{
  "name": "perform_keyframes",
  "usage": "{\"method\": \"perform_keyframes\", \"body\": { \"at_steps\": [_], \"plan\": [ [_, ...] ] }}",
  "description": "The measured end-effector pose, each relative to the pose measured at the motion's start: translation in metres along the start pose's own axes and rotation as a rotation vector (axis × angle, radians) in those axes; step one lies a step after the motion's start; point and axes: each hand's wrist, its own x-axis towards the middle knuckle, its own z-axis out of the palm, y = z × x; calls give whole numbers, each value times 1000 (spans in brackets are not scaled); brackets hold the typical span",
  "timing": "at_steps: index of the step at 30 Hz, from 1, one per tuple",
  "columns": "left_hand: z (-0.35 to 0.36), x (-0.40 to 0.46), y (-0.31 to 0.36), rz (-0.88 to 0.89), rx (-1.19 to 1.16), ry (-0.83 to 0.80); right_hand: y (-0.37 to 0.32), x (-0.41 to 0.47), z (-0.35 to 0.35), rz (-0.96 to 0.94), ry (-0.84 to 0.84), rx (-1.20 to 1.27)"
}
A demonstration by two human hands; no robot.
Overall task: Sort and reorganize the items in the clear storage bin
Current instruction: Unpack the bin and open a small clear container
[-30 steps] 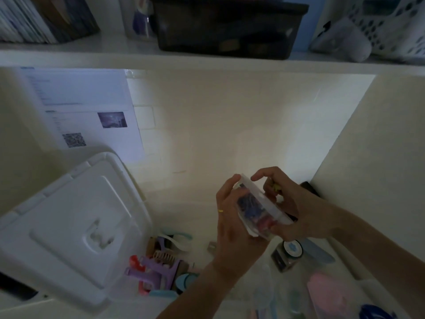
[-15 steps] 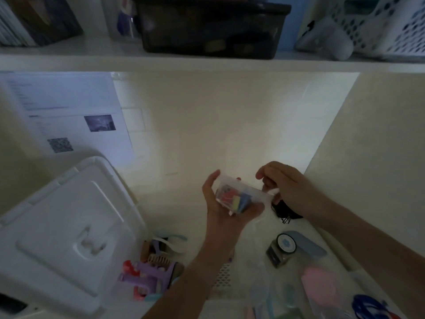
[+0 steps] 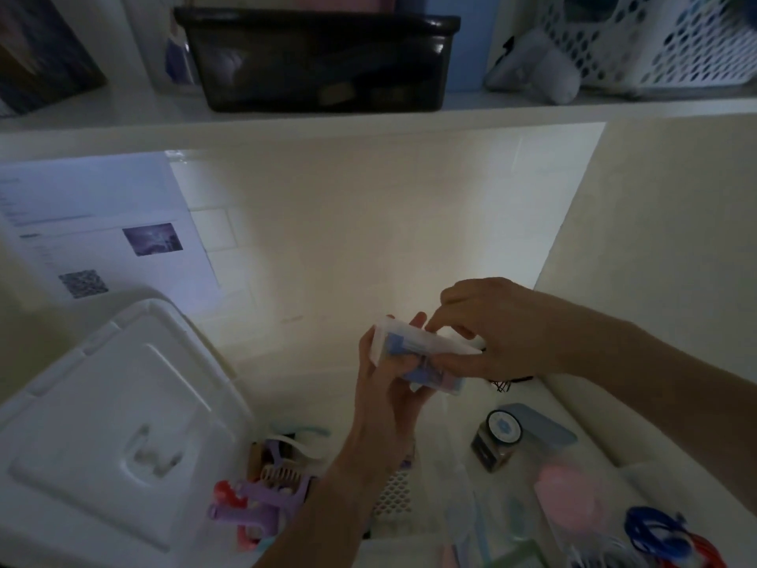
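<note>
Both hands are raised above the surface and occupied with one item — a small clear box holding blue and reddish pieces too small to identify. The left hand cradles the box from below, fingers curled round its underside and thumb up its near side. The right hand comes in from 3 o'clock, its fingers pinching at the box's top edge; whether the lid is being opened or pressed closed cannot be told. The clear storage bin sits at 5 o'clock, dimly lit, with a small jar, a pink item and blue cord inside or beside it. Its white lid lies at 8 o'clock, and a pile of hair clips at 6 o'clock. Judgement: the step in hand is inspecting or closing this small box — sorting is partly done. The next move calls for a firm closure, then a level placement in the bin.
</note>
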Motion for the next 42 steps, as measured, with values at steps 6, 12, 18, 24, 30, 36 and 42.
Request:
{"method": "perform_keyframes", "body": {
  "at_steps": [6,12,18,24,30,36,42],
  "plan": [
    [2,0,-1,73,81,-5,3,6,6,-22,-101,-162],
    [1,-1,-8,175,144,74,-12,14,33,11,31,-301],
    [-21,3,-11,62,25,12,-6,15,22,141,-165,-72],
    [-20,-8,-3,-25,-152,-102,22,12,-3,237,47,309],
    [-25,-9,-5,-74,7,-218,28,16,14,509,399,59],
    [-27,-11,-6,-39,26,-309,-16,10,23,428,333,314],
    [-33,-10,-9,-52,34,-218,-30,13,30,244,-39,455]
  ]
}}
